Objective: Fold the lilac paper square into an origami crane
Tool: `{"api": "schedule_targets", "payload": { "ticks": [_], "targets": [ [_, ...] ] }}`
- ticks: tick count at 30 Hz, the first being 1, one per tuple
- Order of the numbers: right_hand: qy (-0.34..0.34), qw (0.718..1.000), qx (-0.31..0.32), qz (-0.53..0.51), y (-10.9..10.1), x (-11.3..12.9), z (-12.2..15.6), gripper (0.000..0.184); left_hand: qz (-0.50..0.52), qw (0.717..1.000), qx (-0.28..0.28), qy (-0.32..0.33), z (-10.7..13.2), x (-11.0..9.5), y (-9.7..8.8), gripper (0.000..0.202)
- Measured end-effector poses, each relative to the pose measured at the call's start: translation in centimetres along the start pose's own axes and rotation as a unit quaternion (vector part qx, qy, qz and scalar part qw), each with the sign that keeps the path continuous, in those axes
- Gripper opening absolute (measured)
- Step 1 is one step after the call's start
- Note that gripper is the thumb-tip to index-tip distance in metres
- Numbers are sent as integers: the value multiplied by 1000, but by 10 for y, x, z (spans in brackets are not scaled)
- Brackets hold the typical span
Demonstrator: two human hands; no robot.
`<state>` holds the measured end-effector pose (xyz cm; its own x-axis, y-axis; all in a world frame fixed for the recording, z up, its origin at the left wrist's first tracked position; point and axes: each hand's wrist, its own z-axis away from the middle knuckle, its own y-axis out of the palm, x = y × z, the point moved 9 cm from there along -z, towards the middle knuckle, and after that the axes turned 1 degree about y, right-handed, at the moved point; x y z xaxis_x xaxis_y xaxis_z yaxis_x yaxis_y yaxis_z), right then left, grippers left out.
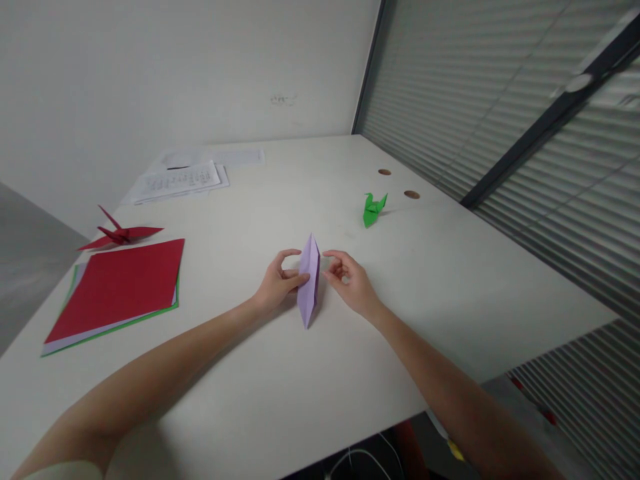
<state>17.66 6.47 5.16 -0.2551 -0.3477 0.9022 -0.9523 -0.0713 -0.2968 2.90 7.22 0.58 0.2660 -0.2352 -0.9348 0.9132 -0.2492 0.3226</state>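
A sheet of purple origami paper (309, 297), folded into a long narrow diamond pointed at both ends, is held just over the white table. My left hand (280, 279) grips its left side, the thumb lying across the front face. To the right of the paper is my right hand (350, 279), its thumb and forefinger apart and the other fingers curled. A small gap shows between those fingertips and the paper's right edge, and nothing is seen in that hand.
Red, purple and green paper sheets (123, 287) lie stacked at left, with a red paper crane (120, 235) behind them. A green paper crane (373, 211) stands at right near two round table holes (411, 195). Printed papers (180, 180) lie at the back left; blinds (500, 100) line the right.
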Motion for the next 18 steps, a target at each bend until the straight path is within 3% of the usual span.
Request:
{"api": "schedule_targets", "payload": {
  "ticks": [3, 6, 10, 14, 18],
  "targets": [
    [-101, 990, 49, 80, 4, 23, 5, 31, 0, 999, -9, 54, -3, -5, -4, 71],
    [-161, 975, 97, 120, 12, 33, 10, 34, -40, 995, -23, 87, -4, -10, -6, 46],
    [-179, 969, 86, 146, 12, 32, 11, 33, -55, 994, -34, 84, -2, -11, -7, 31],
    [-187, 969, 67, 145, 4, 34, 9, 29, 16, 998, 20, 64, -1, -11, 1, 29],
    [-187, 970, 96, 123, 1, 40, 9, 29, -5, 993, 59, 98, -1, -15, 4, 27]
  ]
}}
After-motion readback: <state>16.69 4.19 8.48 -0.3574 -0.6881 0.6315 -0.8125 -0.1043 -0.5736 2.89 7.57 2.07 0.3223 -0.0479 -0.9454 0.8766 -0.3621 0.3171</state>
